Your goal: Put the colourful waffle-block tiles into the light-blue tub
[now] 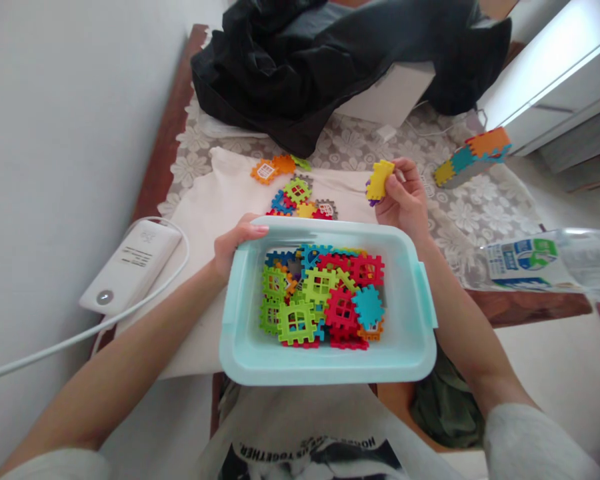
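Note:
A light turquoise plastic tub (330,370) sits in front of my body, with a heap of notched building tiles (320,287) in lime, red, blue and orange inside. My left hand (235,243) grips the tub's far left corner, thumb over the rim. Beyond the tub's far right corner, my right hand (405,197) is closed on a yellow building tile (380,179); a purple edge shows behind it. More loose tiles (297,192) lie on the cream cloth past the tub, some partly hidden by its rim.
A built tile block (473,157) stands at the right on the lace tablecloth (460,207). Near it lies a clear plastic bottle (545,260). A white power bank (133,263) with a cable is at the left. Black fabric (280,73) and a white box (387,93) lie at the back.

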